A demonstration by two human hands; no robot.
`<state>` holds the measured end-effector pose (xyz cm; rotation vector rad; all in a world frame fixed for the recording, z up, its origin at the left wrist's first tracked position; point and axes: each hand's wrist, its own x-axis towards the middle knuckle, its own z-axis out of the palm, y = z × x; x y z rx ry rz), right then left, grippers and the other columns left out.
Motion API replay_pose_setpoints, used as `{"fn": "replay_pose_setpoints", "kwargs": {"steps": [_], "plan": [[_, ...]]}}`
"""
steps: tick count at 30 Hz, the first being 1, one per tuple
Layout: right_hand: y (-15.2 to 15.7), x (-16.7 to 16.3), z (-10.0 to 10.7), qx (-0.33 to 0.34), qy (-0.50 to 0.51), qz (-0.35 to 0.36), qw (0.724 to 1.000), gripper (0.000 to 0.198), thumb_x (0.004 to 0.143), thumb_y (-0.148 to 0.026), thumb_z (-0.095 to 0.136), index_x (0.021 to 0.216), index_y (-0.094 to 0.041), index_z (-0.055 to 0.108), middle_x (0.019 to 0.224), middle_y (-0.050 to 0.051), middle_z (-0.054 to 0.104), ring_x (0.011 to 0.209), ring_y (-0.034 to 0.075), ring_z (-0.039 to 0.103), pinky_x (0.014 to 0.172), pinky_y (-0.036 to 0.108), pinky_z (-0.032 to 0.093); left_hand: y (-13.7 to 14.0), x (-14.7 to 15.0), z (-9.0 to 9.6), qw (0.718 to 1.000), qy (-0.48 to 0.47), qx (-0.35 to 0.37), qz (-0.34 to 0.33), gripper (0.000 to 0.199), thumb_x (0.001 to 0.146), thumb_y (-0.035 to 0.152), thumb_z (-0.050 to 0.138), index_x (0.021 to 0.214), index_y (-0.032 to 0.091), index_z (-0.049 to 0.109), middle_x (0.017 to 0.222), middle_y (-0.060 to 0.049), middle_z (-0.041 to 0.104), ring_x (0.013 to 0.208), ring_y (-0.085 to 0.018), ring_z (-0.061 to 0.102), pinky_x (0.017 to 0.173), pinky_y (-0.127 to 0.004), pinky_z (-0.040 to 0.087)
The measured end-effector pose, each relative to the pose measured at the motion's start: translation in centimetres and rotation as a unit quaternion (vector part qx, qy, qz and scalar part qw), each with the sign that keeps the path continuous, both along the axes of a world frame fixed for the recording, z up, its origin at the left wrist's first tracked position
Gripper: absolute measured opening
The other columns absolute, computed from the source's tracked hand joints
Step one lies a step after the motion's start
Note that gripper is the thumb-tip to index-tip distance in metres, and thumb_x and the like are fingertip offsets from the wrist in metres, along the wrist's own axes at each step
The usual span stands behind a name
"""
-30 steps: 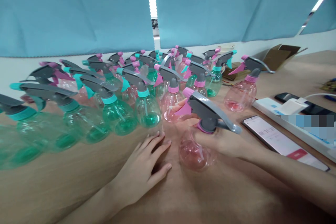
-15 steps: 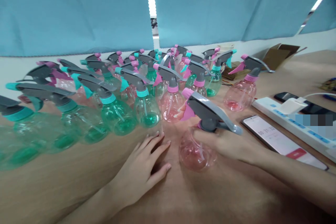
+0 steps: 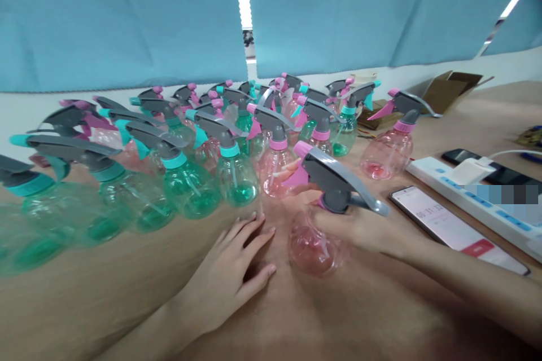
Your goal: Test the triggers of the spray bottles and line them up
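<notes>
A pink spray bottle with a grey head and a pink nozzle stands upright on the table in front of me. My right hand grips its neck from the right, thumb side toward me. The fingertips reach past the far side, by the pink trigger, which points out to the left. Part of that hand is hidden behind the bottle head. Left of the bottle, my left hand lies flat on the table with fingers spread, touching no bottle. Just beyond its fingertips is a green spray bottle.
Several green and pink spray bottles crowd the back and left, including a green one and a pink one apart at right. A phone showing a timer, a power strip and an open cardboard box are on the right.
The pink bottle's trigger has swung outward to the left, and the right fingers have stretched forward with it. The left hand and the other bottles have not moved.
</notes>
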<state>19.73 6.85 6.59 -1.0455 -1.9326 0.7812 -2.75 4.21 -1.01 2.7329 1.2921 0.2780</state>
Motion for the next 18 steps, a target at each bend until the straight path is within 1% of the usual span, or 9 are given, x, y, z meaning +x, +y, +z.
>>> {"fn": "replay_pose_setpoints", "kwargs": {"steps": [3, 6, 9, 12, 15, 18], "plan": [[0.3, 0.0, -0.3, -0.033, 0.051, 0.033, 0.998, 0.014, 0.065, -0.014, 0.046, 0.074, -0.022, 0.053, 0.068, -0.004, 0.043, 0.048, 0.007, 0.037, 0.049, 0.024, 0.039, 0.1, 0.0, 0.0, 1.0, 0.004, 0.0, 0.001, 0.047, 0.094, 0.038, 0.051, 0.137, 0.021, 0.044, 0.146, -0.009, 0.04, 0.132, -0.029, 0.036, 0.104, -0.048, 0.035], [0.5, -0.1, -0.4, -0.045, 0.062, 0.042, 0.996, 0.006, 0.069, -0.017, 0.048, 0.072, -0.022, 0.05, 0.072, -0.003, 0.047, 0.046, 0.006, 0.035, 0.046, 0.025, 0.036, 0.1, -0.1, 0.0, 1.0, 0.006, -0.004, 0.001, 0.047, 0.094, 0.038, 0.05, 0.138, 0.021, 0.044, 0.146, -0.009, 0.04, 0.132, -0.029, 0.036, 0.104, -0.048, 0.035], [0.5, -0.2, -0.5, -0.06, 0.066, 0.044, 0.995, 0.007, 0.071, -0.017, 0.05, 0.068, -0.022, 0.047, 0.072, -0.003, 0.05, 0.049, 0.007, 0.041, 0.049, 0.024, 0.039, 0.0, -0.1, -0.1, 1.0, 0.006, -0.005, 0.005, 0.047, 0.094, 0.039, 0.05, 0.137, 0.021, 0.045, 0.146, -0.008, 0.039, 0.132, -0.029, 0.036, 0.103, -0.048, 0.035], [0.5, -0.1, -0.7, -0.048, 0.06, 0.042, 0.996, 0.003, 0.073, -0.02, 0.052, 0.075, -0.022, 0.051, 0.073, -0.002, 0.052, 0.052, 0.008, 0.045, 0.049, 0.024, 0.04, 0.0, -0.1, -0.1, 1.0, 0.007, -0.003, 0.006, 0.047, 0.094, 0.039, 0.05, 0.137, 0.022, 0.045, 0.146, -0.008, 0.039, 0.132, -0.029, 0.036, 0.103, -0.048, 0.035], [0.7, 0.1, -1.2, -0.017, 0.06, 0.045, 0.997, 0.014, 0.075, -0.022, 0.052, 0.089, -0.023, 0.055, 0.079, -0.001, 0.055, 0.053, 0.009, 0.047, 0.049, 0.025, 0.042, -0.1, -0.1, -0.1, 1.0, 0.003, -0.003, 0.005, 0.046, 0.094, 0.038, 0.05, 0.136, 0.021, 0.046, 0.146, -0.009, 0.04, 0.131, -0.029, 0.036, 0.104, -0.048, 0.035], [1.0, 0.2, -1.9, 0.005, 0.049, 0.057, 0.997, 0.028, 0.077, -0.022, 0.053, 0.105, -0.025, 0.056, 0.077, -0.002, 0.054, 0.053, 0.009, 0.046, 0.052, 0.025, 0.044, 0.0, 0.0, 0.0, 1.0, 0.0, -0.004, 0.006, 0.046, 0.094, 0.038, 0.051, 0.136, 0.021, 0.046, 0.145, -0.009, 0.041, 0.131, -0.029, 0.037, 0.104, -0.047, 0.035]]}}
